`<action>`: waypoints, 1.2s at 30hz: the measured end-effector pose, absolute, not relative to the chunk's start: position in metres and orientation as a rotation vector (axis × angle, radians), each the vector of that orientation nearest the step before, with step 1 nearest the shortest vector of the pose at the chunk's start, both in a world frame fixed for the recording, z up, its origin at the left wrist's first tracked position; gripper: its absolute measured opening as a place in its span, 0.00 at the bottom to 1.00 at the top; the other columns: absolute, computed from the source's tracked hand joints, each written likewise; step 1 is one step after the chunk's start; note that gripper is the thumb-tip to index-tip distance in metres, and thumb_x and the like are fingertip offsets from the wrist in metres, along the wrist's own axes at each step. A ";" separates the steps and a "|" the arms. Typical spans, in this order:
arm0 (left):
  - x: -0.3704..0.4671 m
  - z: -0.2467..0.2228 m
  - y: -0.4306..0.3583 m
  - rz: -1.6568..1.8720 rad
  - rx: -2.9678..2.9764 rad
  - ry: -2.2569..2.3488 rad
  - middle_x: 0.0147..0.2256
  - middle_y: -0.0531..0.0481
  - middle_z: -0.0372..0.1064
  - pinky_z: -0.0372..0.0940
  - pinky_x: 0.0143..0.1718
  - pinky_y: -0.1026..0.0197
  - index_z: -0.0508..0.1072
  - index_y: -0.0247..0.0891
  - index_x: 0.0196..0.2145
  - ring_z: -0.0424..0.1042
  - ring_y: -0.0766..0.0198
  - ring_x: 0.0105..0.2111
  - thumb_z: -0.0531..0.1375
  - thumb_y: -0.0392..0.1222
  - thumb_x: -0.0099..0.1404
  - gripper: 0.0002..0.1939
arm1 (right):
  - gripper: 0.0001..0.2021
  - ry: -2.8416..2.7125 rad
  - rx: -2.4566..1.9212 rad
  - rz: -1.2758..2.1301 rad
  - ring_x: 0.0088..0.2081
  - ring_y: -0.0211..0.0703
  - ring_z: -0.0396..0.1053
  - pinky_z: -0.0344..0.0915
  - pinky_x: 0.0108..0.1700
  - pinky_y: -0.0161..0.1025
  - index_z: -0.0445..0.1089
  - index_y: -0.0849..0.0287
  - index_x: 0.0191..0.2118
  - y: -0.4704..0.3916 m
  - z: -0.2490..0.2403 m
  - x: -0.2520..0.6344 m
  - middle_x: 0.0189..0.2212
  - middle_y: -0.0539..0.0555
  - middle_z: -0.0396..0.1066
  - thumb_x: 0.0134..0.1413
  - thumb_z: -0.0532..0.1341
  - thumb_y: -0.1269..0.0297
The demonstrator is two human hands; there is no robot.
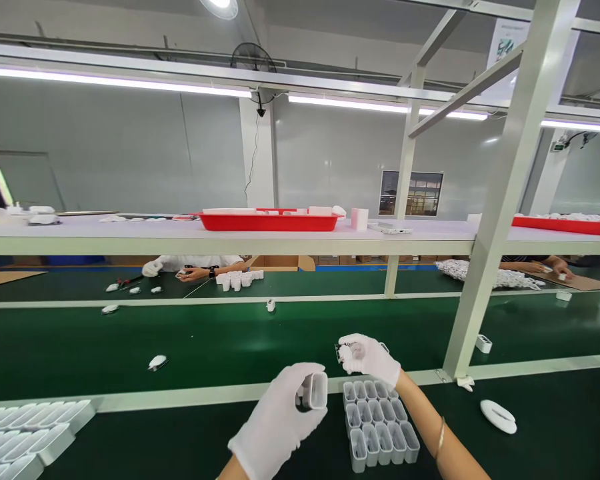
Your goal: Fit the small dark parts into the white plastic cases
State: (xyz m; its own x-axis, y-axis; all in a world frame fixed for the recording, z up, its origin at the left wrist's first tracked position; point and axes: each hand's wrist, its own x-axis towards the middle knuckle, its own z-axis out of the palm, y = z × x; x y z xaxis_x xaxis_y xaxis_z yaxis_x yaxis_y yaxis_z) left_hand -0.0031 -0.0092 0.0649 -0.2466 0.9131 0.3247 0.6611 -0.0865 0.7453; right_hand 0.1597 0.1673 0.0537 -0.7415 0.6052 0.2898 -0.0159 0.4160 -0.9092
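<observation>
White gloves cover both hands. My left hand (285,417) is closed around a white oval cup (319,391), its open end facing me. Further forward and to the right, my right hand (365,357) is over the edge of the green belt, its fingers curled on small white and metallic pieces (341,353) that are partly hidden. Below my right hand, rows of white cups (378,437) stand upright side by side on the dark near table, with dark parts showing inside some of them.
More white cups (25,437) fill the lower left. A white oval piece (499,417) lies at right near a shelf post (490,193). Loose parts sit on the green belt (220,333). Overhead shelf holds a red tray (270,221). Two people's hands work beyond.
</observation>
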 end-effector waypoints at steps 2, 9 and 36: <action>-0.003 0.070 -0.014 1.243 1.740 1.949 0.45 0.45 0.75 0.74 0.46 0.52 0.75 0.42 0.47 0.77 0.54 0.42 0.62 0.37 0.55 0.20 | 0.29 -2.033 -0.484 1.431 0.37 0.43 0.75 0.73 0.44 0.47 0.70 0.62 0.48 0.156 0.052 0.169 0.34 0.52 0.75 0.40 0.75 0.56; 0.004 0.073 -0.019 1.219 1.908 2.012 0.43 0.46 0.76 0.75 0.44 0.51 0.77 0.45 0.45 0.77 0.53 0.41 0.63 0.37 0.56 0.18 | 0.25 -2.085 -0.542 1.234 0.38 0.48 0.74 0.71 0.45 0.49 0.77 0.54 0.43 0.098 0.064 0.193 0.34 0.51 0.75 0.34 0.77 0.59; 0.006 0.071 -0.027 1.371 2.186 1.937 0.41 0.48 0.76 0.77 0.40 0.52 0.74 0.45 0.45 0.78 0.55 0.39 0.60 0.32 0.56 0.19 | 0.23 -2.184 -0.577 0.842 0.38 0.48 0.72 0.72 0.44 0.45 0.76 0.47 0.48 0.072 0.068 0.192 0.38 0.52 0.77 0.42 0.74 0.62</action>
